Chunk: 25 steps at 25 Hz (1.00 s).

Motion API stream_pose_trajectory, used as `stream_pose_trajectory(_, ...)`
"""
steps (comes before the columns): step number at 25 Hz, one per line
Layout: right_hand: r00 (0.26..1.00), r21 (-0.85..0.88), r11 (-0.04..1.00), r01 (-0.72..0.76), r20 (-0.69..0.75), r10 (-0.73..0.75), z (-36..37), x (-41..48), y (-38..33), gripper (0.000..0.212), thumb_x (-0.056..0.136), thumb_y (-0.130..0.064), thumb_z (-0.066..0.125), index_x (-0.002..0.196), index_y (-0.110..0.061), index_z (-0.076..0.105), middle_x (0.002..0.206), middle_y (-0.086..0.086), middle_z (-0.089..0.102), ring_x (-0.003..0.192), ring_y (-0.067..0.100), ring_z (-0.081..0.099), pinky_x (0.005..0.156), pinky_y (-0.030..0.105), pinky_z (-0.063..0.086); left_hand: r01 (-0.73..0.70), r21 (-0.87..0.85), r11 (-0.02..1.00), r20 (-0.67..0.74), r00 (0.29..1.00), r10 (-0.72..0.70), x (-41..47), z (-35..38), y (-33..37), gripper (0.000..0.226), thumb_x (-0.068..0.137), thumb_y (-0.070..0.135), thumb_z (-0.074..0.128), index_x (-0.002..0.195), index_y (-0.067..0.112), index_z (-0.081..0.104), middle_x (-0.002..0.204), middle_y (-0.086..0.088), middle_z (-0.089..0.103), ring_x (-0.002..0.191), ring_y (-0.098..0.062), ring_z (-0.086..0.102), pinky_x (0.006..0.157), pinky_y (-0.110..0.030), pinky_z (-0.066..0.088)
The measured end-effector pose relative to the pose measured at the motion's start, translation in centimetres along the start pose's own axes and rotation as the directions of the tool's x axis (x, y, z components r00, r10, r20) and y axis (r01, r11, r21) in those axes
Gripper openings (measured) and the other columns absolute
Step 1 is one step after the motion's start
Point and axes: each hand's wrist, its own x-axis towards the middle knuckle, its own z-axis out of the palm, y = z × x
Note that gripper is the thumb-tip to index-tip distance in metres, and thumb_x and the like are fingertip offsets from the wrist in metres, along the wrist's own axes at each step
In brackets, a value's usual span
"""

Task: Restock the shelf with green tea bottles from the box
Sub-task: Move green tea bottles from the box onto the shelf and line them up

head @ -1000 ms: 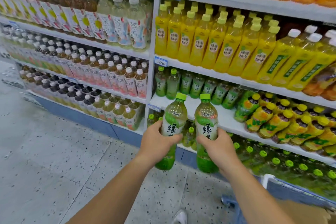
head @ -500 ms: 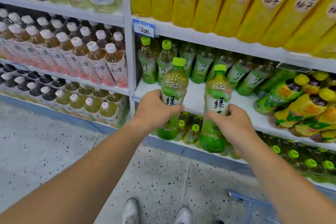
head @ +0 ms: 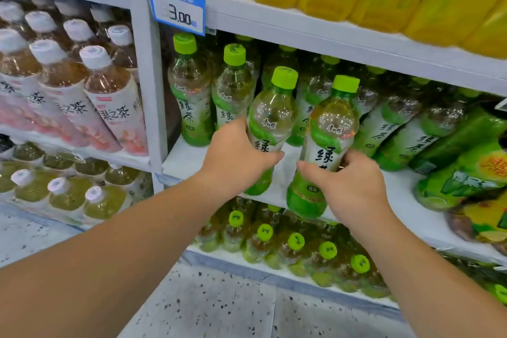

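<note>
White shelf [head: 189, 158] above speckled floor [head: 219, 307]

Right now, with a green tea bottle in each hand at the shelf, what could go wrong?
1. The bottle in the right hand hangs low, its base below the shelf edge; it could catch on the lip.
2. The stocked green tea bottles stand close behind; the left hand's bottle may knock them over.
3. Both bottles are held one-handed at mid-body, so either could slip.

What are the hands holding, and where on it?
Left hand holds a bottle around its label; right hand holds another bottle the same way.
</note>
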Motion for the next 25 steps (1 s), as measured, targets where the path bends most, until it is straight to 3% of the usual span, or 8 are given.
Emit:
stream_pose_trajectory(4, 0.994, -0.009, 0.997, 0.081, -0.073, -0.081, 1.4, 1.2, 0.4, 0.041, 0.066, -0.041, 0.089, 0.096, -0.026, 0.065, 0.084, -0.015, 0.07, 0.074, -0.002, 0.065, 0.063, 0.022, 0.052, -0.104, -0.084, 0.991, -0.032, 0.994, 0.101, 0.2, 1.2, -1.2, 0.039, 0.072, 0.026, 0.09, 0.09, 0.039, 0.058, 0.089, 0.019, 0.067, 0.083, 0.018, 0.059, 0.063, 0.001, 0.041)
stream_pose_trajectory(8, 0.978, 0.068, 0.982, 0.178, -0.126, -0.168, 2.5, 1.4, 1.1, 0.051, 0.066, -0.03, 0.091, 0.105, -0.028, 0.059, 0.093, -0.022, 0.066, 0.08, -0.019, 0.059, 0.064, -0.001, 0.043, -0.142, -0.134, 0.981, -0.05, 0.989, 0.137, 0.8, 1.8, -1.8, 0.04, 0.073, 0.028, 0.088, 0.097, 0.041, 0.059, 0.096, 0.021, 0.066, 0.089, 0.018, 0.058, 0.067, 0.002, 0.041)
stream_pose_trajectory(11, 0.976, 0.121, 0.975, 0.186, -0.136, -0.169, 3.1, 1.5, 1.9, 0.053, 0.067, -0.029, 0.091, 0.107, -0.029, 0.057, 0.096, -0.021, 0.067, 0.082, -0.02, 0.059, 0.065, -0.002, 0.043, -0.153, -0.142, 0.978, -0.023, 0.988, 0.151, 1.1, 1.9, -2.6, 0.049, 0.073, 0.033, 0.088, 0.112, 0.038, 0.059, 0.107, 0.02, 0.065, 0.098, 0.014, 0.058, 0.074, 0.002, 0.042)
stream_pose_trajectory(15, 0.982, 0.17, 0.967, 0.189, -0.058, -0.182, 3.3, 1.6, 3.4, 0.054, 0.072, -0.031, 0.089, 0.115, -0.035, 0.056, 0.106, -0.02, 0.07, 0.097, -0.008, 0.065, 0.081, 0.016, 0.051, -0.096, -0.05, 0.994, 0.087, 0.991, 0.1, -0.3, 2.6, -5.3, 0.065, 0.072, 0.033, 0.088, 0.128, 0.032, 0.056, 0.119, 0.012, 0.059, 0.109, 0.001, 0.057, 0.091, -0.018, 0.051)
stream_pose_trajectory(17, 0.986, 0.132, 0.98, 0.152, 0.043, -0.159, 3.2, 1.2, 4.5, 0.051, 0.072, -0.038, 0.087, 0.111, -0.044, 0.055, 0.104, -0.033, 0.067, 0.097, -0.015, 0.061, 0.078, 0.01, 0.046, -0.014, 0.006, 1.0, 0.037, 0.999, 0.014, -1.2, 3.3, -6.7, 0.073, 0.077, 0.034, 0.086, 0.141, 0.027, 0.051, 0.127, 0.008, 0.05, 0.109, -0.003, 0.055, 0.1, -0.025, 0.05)
stream_pose_trajectory(19, 0.983, 0.078, 0.985, 0.157, 0.08, -0.163, 3.2, 0.8, 5.5, 0.046, 0.074, -0.036, 0.086, 0.104, -0.05, 0.054, 0.101, -0.045, 0.061, 0.097, -0.022, 0.056, 0.072, 0.0, 0.043, 0.048, -0.056, 0.997, -0.051, 0.997, -0.051, -1.4, 3.8, -7.7, 0.07, 0.077, 0.034, 0.086, 0.139, 0.021, 0.056, 0.123, 0.007, 0.053, 0.102, 0.001, 0.057, 0.097, -0.017, 0.051)
stream_pose_trajectory(22, 0.981, 0.048, 0.981, 0.189, 0.04, -0.191, 3.3, 1.1, 6.6, 0.041, 0.075, -0.033, 0.085, 0.101, -0.048, 0.058, 0.102, -0.043, 0.062, 0.096, -0.021, 0.057, 0.074, -0.006, 0.038, 0.144, -0.176, 0.974, -0.121, 0.979, -0.167, -0.8, 4.3, -8.3, 0.064, 0.067, 0.038, 0.092, 0.122, 0.02, 0.066, 0.105, 0.013, 0.066, 0.091, 0.007, 0.063, 0.081, -0.007, 0.051)
stream_pose_trajectory(25, 0.979, 0.047, 0.979, 0.2, 0.035, -0.202, 3.8, 2.4, 6.9, 0.045, 0.075, -0.036, 0.085, 0.112, -0.042, 0.06, 0.101, -0.04, 0.064, 0.098, -0.022, 0.056, 0.074, -0.007, 0.038, 0.199, -0.141, 0.97, -0.176, 0.959, -0.223, 0.2, 4.4, -8.4, 0.061, 0.066, 0.046, 0.091, 0.117, 0.021, 0.069, 0.094, 0.019, 0.066, 0.082, 0.015, 0.06, 0.065, 0.002, 0.042)
